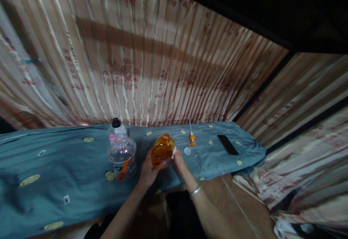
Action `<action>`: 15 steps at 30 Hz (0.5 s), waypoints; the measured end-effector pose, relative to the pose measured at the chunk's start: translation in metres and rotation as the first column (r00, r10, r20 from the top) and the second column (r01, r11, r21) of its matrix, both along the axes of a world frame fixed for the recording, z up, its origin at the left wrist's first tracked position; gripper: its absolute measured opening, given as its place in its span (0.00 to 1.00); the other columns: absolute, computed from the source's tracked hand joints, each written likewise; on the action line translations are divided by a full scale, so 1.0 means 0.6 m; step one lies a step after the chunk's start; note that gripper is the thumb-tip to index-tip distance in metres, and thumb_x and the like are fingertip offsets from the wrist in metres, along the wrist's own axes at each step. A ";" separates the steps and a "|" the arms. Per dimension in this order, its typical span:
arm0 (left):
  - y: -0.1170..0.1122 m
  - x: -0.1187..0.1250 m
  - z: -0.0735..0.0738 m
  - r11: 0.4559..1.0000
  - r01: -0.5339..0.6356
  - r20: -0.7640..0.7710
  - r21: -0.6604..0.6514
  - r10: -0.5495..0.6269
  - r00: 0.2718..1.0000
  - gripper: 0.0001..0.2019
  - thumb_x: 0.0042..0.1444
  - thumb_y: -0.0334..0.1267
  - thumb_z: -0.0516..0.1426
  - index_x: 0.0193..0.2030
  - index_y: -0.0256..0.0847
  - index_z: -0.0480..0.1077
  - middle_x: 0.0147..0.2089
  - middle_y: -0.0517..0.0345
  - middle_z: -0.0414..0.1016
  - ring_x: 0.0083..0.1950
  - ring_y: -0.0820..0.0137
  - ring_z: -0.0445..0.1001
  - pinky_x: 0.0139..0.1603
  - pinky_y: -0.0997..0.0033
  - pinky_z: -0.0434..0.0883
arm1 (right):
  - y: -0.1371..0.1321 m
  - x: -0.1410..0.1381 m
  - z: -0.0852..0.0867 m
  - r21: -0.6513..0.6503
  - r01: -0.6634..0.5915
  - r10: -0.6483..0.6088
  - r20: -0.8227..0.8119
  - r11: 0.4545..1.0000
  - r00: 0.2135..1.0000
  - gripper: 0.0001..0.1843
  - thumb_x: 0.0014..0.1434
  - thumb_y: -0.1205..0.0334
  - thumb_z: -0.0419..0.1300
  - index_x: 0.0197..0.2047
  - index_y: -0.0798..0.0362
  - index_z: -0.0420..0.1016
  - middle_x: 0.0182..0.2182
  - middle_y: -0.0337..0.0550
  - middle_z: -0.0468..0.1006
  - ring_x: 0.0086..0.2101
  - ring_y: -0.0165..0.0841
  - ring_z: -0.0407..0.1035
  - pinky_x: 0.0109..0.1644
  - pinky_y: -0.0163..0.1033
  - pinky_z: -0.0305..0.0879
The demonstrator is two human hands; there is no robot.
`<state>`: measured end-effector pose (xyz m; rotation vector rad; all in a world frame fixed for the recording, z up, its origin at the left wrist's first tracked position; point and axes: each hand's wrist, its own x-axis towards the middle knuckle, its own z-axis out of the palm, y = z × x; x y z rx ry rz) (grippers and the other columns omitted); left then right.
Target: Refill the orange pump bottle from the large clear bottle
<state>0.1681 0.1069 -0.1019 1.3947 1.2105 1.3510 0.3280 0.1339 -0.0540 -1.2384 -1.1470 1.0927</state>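
An amber, see-through bottle [162, 152] with an open neck stands upright between my hands at the front of the cloth-covered surface. My left hand [150, 170] is wrapped round its lower left side, thumb across the front. On the right, my right hand [178, 160] is closed on a small white cloth [174, 152], pressed against the bottle's side; whether it is cloth or tissue I cannot tell. An orange pump top [192, 140] with a thin tube lies to the right. Near it is a round white cap [187, 151].
Left of the bottle stand a clear wide-necked plastic jar [123, 161] and, behind it, a clear bottle with a black cap [116, 123]. A dark phone [227, 145] lies at the right. Pleated curtains [152, 61] hang behind the blue-green patterned cloth [81, 166].
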 end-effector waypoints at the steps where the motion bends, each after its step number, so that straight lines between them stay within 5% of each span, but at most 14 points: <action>1: 0.001 0.000 0.002 1.000 -0.002 0.008 -0.003 0.002 1.000 0.38 0.53 0.52 0.76 0.69 0.46 0.74 0.65 0.47 0.87 0.68 0.48 0.85 0.74 0.42 0.77 | -0.014 -0.002 -0.018 -0.003 0.032 -0.032 0.017 0.999 0.999 0.34 0.63 0.23 0.61 0.45 0.45 0.88 0.44 0.50 0.92 0.53 0.51 0.85 0.66 0.55 0.79; 6: 0.005 0.000 0.002 1.000 -0.011 0.043 -0.012 0.011 0.999 0.39 0.50 0.57 0.75 0.66 0.46 0.74 0.64 0.44 0.88 0.68 0.45 0.86 0.74 0.42 0.77 | -0.083 -0.004 -0.061 0.004 0.142 -0.142 0.091 0.990 0.986 0.41 0.62 0.21 0.59 0.56 0.47 0.89 0.59 0.58 0.89 0.72 0.58 0.73 0.81 0.64 0.65; 11: 0.004 0.007 0.002 1.000 -0.002 0.107 0.005 0.002 0.994 0.38 0.51 0.57 0.72 0.67 0.46 0.72 0.63 0.43 0.88 0.65 0.45 0.87 0.71 0.40 0.79 | -0.064 0.005 0.011 0.194 0.123 -0.137 0.063 0.973 0.989 0.35 0.73 0.27 0.57 0.64 0.42 0.87 0.62 0.49 0.89 0.74 0.50 0.72 0.83 0.58 0.64; 15: -0.002 0.009 0.008 1.000 -0.026 0.116 -0.015 0.027 0.993 0.35 0.50 0.52 0.74 0.63 0.48 0.74 0.63 0.47 0.89 0.66 0.47 0.87 0.73 0.41 0.78 | 0.017 0.006 0.065 0.136 -0.035 0.038 -0.021 0.990 0.999 0.34 0.68 0.23 0.61 0.49 0.45 0.91 0.49 0.47 0.93 0.61 0.51 0.83 0.72 0.56 0.78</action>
